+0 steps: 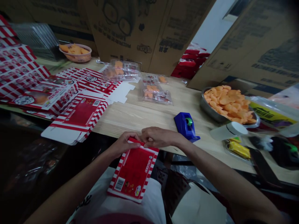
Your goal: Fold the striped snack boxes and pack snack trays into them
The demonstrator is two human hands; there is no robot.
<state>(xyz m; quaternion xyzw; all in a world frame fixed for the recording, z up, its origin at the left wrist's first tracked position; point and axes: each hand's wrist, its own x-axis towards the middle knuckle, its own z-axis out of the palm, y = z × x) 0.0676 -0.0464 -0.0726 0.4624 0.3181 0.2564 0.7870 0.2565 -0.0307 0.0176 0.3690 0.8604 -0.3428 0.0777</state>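
White cloth over the person's lap [137,202] bears the lower end of a red-and-white striped carton [133,169], which slopes up toward the table edge, barcode panel uppermost. The carton sits directly below the fingers of both hands. The left hand [125,143] curls closed over its upper edge, and the right hand [158,138] presses in beside it, fingers bent down on the same edge, the two sets of fingertips almost meeting. Only that pinched edge holds the carton steady, so a slackened hold could let it slide off the soft cloth, while too hard a squeeze could crease the thin card. Just beyond the right fingertips stands a blue tape dispenser [185,126], close enough for a careless wrist to knock it. Farther right of the fingers, a white-capped cylinder [227,130] lies on its side near a steel bowl [206,107] of orange crisps and might roll if jostled. Past the left fingers, a stack of flat striped box blanks [77,116] overhangs the table edge, where a stray elbow could send it sliding.
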